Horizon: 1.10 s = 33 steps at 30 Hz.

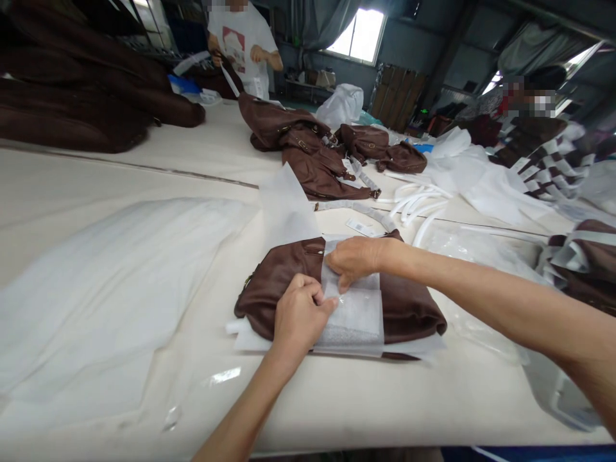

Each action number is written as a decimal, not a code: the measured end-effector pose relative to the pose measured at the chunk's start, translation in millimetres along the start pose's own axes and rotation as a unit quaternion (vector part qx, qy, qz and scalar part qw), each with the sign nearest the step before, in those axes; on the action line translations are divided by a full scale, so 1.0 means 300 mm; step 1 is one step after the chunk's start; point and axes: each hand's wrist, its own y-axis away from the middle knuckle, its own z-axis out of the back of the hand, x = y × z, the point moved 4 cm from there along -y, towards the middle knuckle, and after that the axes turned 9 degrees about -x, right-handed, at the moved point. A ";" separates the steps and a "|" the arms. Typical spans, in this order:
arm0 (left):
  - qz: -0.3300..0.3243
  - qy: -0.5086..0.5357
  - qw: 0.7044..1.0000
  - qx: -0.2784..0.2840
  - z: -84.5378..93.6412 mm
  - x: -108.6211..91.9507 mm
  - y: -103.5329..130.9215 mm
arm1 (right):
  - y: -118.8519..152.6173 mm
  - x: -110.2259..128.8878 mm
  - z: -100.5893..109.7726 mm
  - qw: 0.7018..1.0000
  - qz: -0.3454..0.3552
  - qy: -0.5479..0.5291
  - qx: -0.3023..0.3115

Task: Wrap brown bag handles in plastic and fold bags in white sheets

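A dark brown leather bag [409,301] lies flat in front of me, with a white translucent foam sheet [353,327] wrapped around its middle. My left hand [299,314] rests on the bag at the sheet's left edge, its fingers curled and its thumb on the sheet. Higher up, my right hand [356,258] presses on the same sheet with bent fingers, which partly hide what they grip. White paper sticks out from under the bag. Behind it lie a wrapped strap [359,206] and a white tag [362,228].
White sheets [110,269] spread over the table [308,410] at left. Brown bags [312,167] pile up behind, near white tubes [423,199]. Clear plastic bags [481,282] lie at right. One person [245,48] stands across the table, another [529,96] at far right.
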 end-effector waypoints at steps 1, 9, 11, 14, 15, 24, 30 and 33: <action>0.002 0.001 1.000 0.000 0.001 -0.001 0.001 | 0.019 -0.023 0.010 0.999 -0.035 -0.016 -0.034; -0.031 -0.010 0.999 0.002 0.006 0.003 -0.012 | 0.285 0.170 -0.185 0.938 -0.044 0.013 -0.343; -0.055 0.000 0.998 0.034 0.022 -0.004 -0.020 | 0.292 0.212 -0.281 0.940 -0.047 0.003 -0.338; -0.107 0.015 0.993 0.042 0.057 -0.029 -0.019 | 0.272 0.211 -0.350 0.942 -0.066 -0.017 -0.329; -0.140 0.001 0.990 0.020 0.066 -0.039 -0.012 | 0.266 0.204 -0.354 0.942 -0.065 -0.023 -0.329; -0.297 -0.258 0.919 0.031 -0.041 0.005 0.061 | 0.322 0.194 -0.277 0.935 -0.072 -0.105 -0.330; -0.228 -0.112 0.967 0.020 0.106 -0.071 -0.047 | 0.539 -0.039 -0.316 0.758 -0.393 -0.279 -0.439; -0.182 -0.054 0.980 -0.061 0.180 -0.102 -0.153 | 0.591 -0.132 -0.392 0.665 -0.507 -0.401 -0.372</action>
